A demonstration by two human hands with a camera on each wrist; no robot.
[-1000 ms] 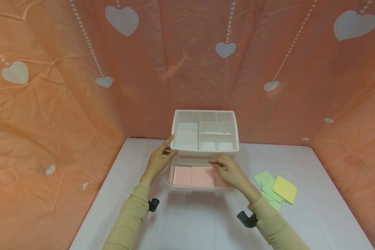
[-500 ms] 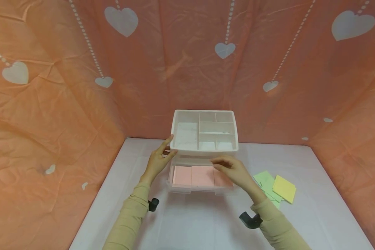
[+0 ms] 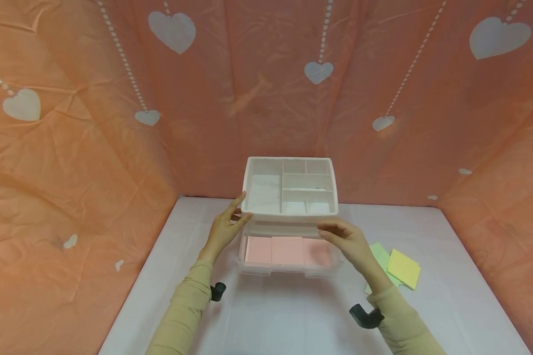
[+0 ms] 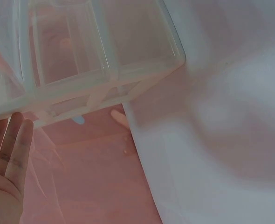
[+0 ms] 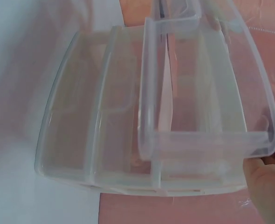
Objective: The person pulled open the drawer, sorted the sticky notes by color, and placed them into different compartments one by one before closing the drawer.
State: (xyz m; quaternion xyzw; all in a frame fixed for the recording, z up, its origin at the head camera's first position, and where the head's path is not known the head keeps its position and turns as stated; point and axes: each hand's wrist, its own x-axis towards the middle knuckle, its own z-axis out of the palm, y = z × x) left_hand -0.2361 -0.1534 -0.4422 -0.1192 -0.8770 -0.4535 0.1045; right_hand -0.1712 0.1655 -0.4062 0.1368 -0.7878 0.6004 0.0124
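Note:
A white plastic drawer organizer with a divided top tray stands at the table's far edge. Its clear top drawer is pulled out, bearing three pink paper pads side by side. My left hand rests against the organizer's front left corner, thumb at the front; in the left wrist view its straight fingers touch the casing's edge. My right hand hovers over the drawer's right end, fingers loosely bent, with nothing visible in it. In the right wrist view that hand is partly cut off beside the drawer.
Several green paper notes and a yellow pad lie on the white table at the right, the green ones partly behind my right arm. An orange cloth with hearts hangs close behind the organizer.
My right hand has moved right across the drawer, uncovering more of the rightmost pink pad. Its forearm now covers part of the green notes. My left hand stays at the corner.

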